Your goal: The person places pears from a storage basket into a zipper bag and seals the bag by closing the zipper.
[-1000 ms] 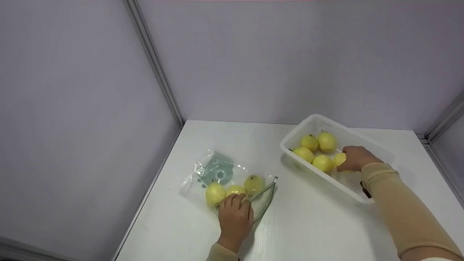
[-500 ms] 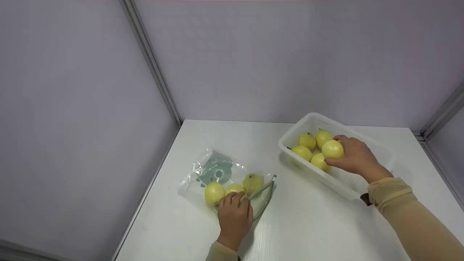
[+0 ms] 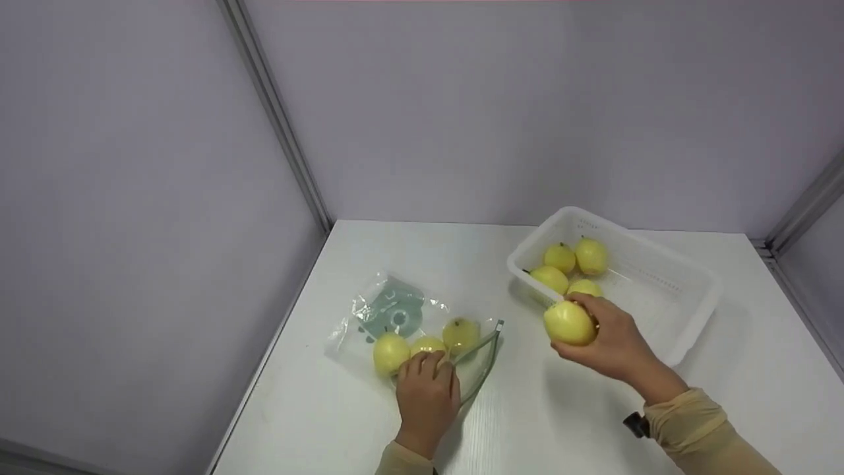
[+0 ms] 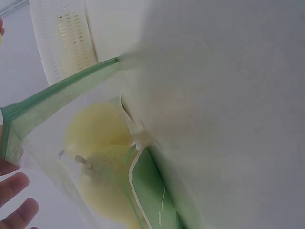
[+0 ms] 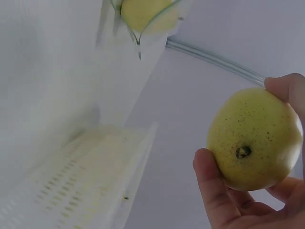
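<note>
My right hand (image 3: 616,343) grips a yellow pear (image 3: 568,323) in front of the basket's near rim, raised above the table. In the right wrist view, thumb and fingers wrap around this speckled pear (image 5: 255,133), its dark end facing the camera. My left hand (image 3: 427,399) holds the edge of a clear zip bag (image 3: 397,313) with a green print and green rim. Three pears show in or at the bag, one of them (image 3: 461,335) near its mouth. From the left wrist, the green rim (image 4: 62,90) stands spread apart with two pears behind the film.
A white perforated basket (image 3: 666,264) stands at the right on the white table (image 3: 501,409), with several yellow pears (image 3: 591,256) in its left end. Grey walls (image 3: 461,112) close off the back and sides.
My right hand has lifted a pear out of the basket and carried it left and toward me, over the near rim. My left hand stays on the bag.
</note>
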